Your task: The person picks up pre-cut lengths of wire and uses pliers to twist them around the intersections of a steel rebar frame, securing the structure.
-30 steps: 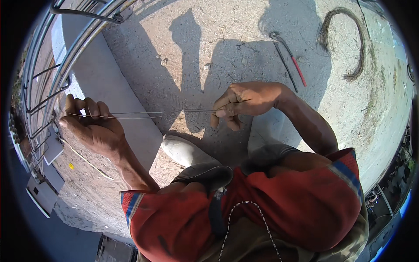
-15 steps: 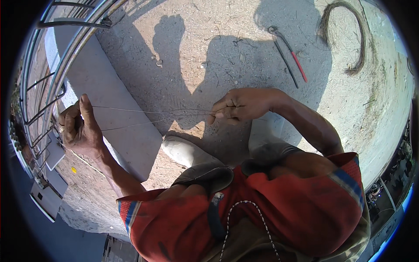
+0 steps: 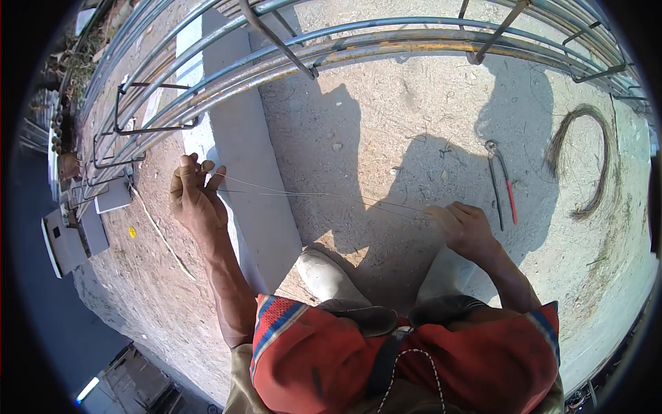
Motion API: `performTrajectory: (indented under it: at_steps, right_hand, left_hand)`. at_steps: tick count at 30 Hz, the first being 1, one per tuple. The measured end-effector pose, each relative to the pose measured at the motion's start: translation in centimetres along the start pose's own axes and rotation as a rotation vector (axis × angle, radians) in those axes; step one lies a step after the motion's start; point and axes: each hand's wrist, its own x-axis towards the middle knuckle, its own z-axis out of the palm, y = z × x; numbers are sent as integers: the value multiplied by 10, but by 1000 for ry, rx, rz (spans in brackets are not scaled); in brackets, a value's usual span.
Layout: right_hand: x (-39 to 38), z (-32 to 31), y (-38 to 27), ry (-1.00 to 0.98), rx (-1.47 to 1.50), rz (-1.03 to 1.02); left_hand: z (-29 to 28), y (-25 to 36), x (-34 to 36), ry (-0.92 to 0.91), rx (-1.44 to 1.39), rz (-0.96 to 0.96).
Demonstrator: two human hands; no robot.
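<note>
A thin double strand of tie wire [image 3: 310, 194] stretches between my two hands, its strands meeting midway. My left hand [image 3: 196, 193] is closed on one end, fingers pinched, beside the long pale block [image 3: 252, 148]. Farther right, my right hand [image 3: 463, 228] grips the other end between thumb and fingers, just left of the pincers. Those pincers [image 3: 494, 169], with one red and one dark handle, lie on the ground.
Ahead of me a steel rebar cage [image 3: 386, 43] curves across the far side. A bundle of loose wire [image 3: 605, 148] lies at the right. My pale boots [image 3: 324, 276] stand on the sandy ground, where wire scraps are scattered. A yellow bit [image 3: 132, 232] lies at left.
The view has shifted, bringing more of the rebar cage into sight. My right hand has drawn away to the right and turned, with the wire still held between both hands.
</note>
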Motion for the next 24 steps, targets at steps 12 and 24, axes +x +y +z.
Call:
performTrajectory:
  at_steps: [12,24]
  right_hand:
    - [-37,15,22,342,219,-140]
    - [-54,89,9,322,-16,57]
  left_hand:
    - [-9,15,-2,-199,316,-76]
    - [49,74,7,-90,1075,1066]
